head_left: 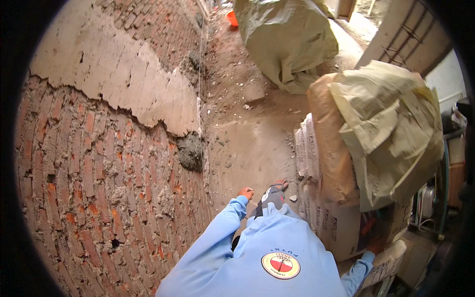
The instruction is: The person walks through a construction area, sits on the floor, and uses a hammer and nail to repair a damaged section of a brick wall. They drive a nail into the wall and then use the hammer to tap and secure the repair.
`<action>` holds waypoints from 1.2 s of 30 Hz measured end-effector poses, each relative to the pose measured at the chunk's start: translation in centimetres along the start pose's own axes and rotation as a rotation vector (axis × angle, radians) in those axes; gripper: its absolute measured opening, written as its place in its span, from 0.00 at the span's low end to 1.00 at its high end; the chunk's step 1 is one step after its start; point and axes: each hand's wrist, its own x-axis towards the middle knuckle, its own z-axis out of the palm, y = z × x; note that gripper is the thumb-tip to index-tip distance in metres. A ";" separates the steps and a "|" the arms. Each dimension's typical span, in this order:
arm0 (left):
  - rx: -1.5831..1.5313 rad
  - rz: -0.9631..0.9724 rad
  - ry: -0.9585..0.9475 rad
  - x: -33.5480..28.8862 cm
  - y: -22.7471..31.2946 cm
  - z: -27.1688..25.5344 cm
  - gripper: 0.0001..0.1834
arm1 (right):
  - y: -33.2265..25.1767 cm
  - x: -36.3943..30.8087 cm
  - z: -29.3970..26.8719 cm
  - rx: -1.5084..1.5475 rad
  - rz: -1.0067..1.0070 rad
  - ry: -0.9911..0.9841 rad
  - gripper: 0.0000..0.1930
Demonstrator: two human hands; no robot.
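Beside a rough red-brick wall (99, 163), my left hand (246, 193) is hanging half-curled, my shadowed right hand (377, 244) is resting near stacked whitish paper sacks (334, 230) on my right, either grip I cannot tell.

A partly plastered red brick wall (104, 168) flanks a dusty, pebble-strewn floor (247, 143), brightest toward upper right.

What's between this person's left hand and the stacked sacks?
In the head view, the person's grey trouser leg, their foot and a small pale chunk lie between left hand and sacks.
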 end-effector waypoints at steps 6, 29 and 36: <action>-0.154 -0.164 0.001 -0.1 -2.6 -2.8 0.12 | -0.1 -0.1 -0.9 0.065 -0.032 0.020 0.27; -0.527 -0.185 0.109 0.1 -4.5 -1.0 0.07 | 5.8 3.5 3.1 0.044 -0.011 0.129 0.19; -0.525 -0.208 0.105 -4.7 -9.6 1.5 0.08 | 7.0 4.5 1.1 0.132 -0.141 -0.019 0.20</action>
